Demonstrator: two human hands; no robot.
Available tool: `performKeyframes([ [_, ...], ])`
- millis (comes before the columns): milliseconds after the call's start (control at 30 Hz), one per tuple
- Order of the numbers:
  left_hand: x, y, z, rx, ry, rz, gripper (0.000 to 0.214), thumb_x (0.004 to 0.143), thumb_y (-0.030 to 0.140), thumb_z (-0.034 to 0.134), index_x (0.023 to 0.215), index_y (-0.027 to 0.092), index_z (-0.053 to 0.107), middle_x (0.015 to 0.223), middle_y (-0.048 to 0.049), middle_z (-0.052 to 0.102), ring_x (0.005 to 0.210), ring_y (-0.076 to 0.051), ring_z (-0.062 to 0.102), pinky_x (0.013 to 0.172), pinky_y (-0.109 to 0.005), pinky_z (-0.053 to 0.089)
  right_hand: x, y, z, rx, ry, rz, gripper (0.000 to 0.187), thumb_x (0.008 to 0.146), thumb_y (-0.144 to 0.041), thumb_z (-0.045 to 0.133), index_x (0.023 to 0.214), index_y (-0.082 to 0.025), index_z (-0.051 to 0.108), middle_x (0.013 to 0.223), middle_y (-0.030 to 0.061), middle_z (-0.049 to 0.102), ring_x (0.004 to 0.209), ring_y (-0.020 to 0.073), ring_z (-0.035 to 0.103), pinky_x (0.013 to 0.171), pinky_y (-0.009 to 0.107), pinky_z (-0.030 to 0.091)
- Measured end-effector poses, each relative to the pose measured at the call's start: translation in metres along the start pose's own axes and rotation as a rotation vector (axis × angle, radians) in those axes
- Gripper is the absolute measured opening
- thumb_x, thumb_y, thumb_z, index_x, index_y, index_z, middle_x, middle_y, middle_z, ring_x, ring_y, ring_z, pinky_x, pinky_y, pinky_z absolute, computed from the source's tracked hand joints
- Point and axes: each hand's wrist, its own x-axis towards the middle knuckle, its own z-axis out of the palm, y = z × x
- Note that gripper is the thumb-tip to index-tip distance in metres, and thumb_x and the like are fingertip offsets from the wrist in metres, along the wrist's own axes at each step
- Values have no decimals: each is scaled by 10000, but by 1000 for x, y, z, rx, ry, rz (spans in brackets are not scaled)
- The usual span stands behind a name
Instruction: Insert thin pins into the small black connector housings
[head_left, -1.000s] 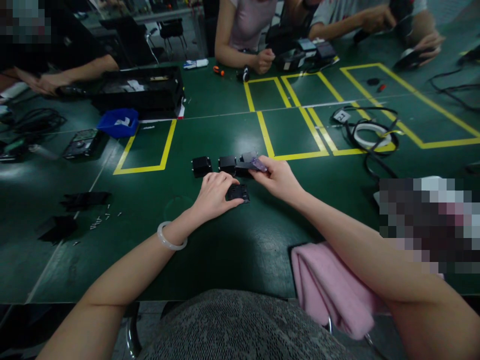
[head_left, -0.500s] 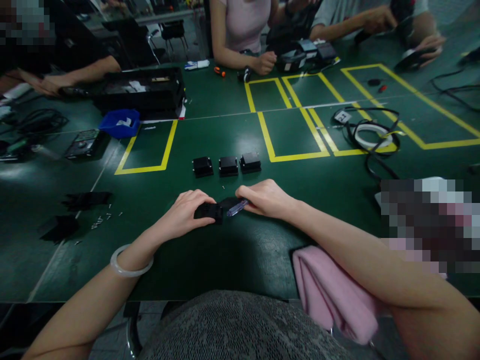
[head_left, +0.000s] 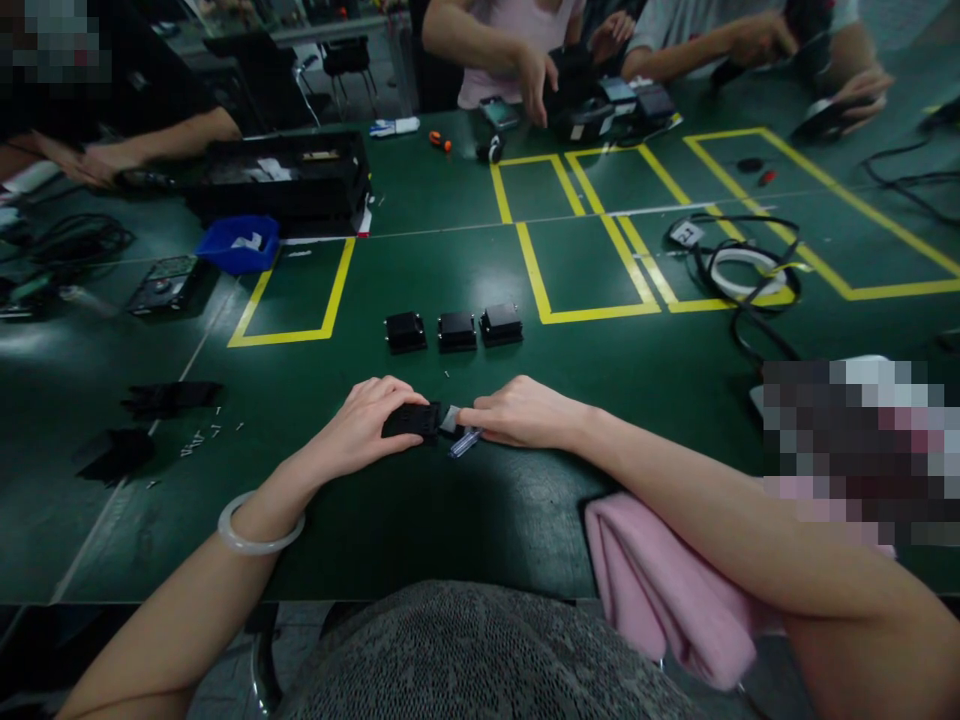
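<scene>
My left hand (head_left: 367, 420) is closed over a small black block-shaped part (head_left: 412, 421) resting on the green table (head_left: 450, 520). My right hand (head_left: 517, 412) is closed on a small tool with a clear purple handle (head_left: 465, 441), its fingertips touching the part's right end. Three similar black parts (head_left: 453, 330) stand in a row a little farther away.
A pink cloth (head_left: 660, 580) lies at the near right edge. Black pieces and loose screws (head_left: 199, 437) lie at left. A blue tray (head_left: 238, 243) and black box (head_left: 281, 180) sit beyond. Coiled cables (head_left: 742, 265) lie at right. Other people's hands work across the table.
A second ago my hands were up at the row of parts. They pulled back toward me with one black part and the tool, then shifted slightly while the person opposite moved an arm.
</scene>
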Motion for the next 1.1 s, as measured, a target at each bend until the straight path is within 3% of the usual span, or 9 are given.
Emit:
performKeyframes([
  [133, 0, -2, -3, -10, -15, 18, 349, 983, 363, 700, 1302, 224, 682, 1285, -97, 691, 1225, -297, 601, 1122, -493, 418, -3, 4, 2, 27, 53, 8, 268, 1108, -227, 470, 1286, -227, 670, 851, 20, 707, 623, 132, 522, 555, 282, 197],
  [467, -1, -12, -6, 8, 7, 40, 352, 1004, 410, 660, 1315, 245, 685, 1284, -90, 702, 1257, -303, 606, 1160, -513, 413, 0, 3, 4, 35, 39, 31, 300, 1094, -195, 482, 1308, -248, 685, 878, 23, 735, 621, 124, 544, 550, 282, 185],
  [633, -1, -6, -6, 24, 7, 46, 410, 988, 423, 705, 1350, 235, 657, 1334, -107, 674, 1292, -309, 584, 1166, -520, 416, -2, 3, 3, 152, 69, 24, 377, 1004, -191, 531, 1362, -217, 649, 998, 57, 782, 691, 147, 591, 590, 272, 247],
  [733, 0, 0, -2, 68, 47, 60, 492, 959, 428, 760, 1380, 208, 635, 1391, -139, 637, 1313, -328, 572, 1127, -514, 448, -3, 5, 3, 253, 160, 112, 420, 970, -236, 536, 1377, -193, 634, 1002, 66, 787, 677, 151, 573, 619, 272, 289],
  [933, 13, 15, 16, 225, 112, 139, 566, 940, 510, 788, 1361, 165, 630, 1337, -166, 665, 1172, -319, 627, 961, -442, 525, -4, 14, 7, 365, 305, 262, 438, 976, -306, 517, 1378, -166, 618, 783, 2, 685, 606, 151, 530, 631, 265, 307],
  [1100, 17, 16, 27, 351, 115, 174, 406, 1008, 456, 711, 1287, 167, 651, 1280, -161, 688, 1110, -304, 648, 893, -417, 534, -5, 15, 9, 374, 315, 267, 415, 969, -285, 529, 1358, -181, 628, 735, -22, 644, 591, 153, 512, 629, 263, 302],
])
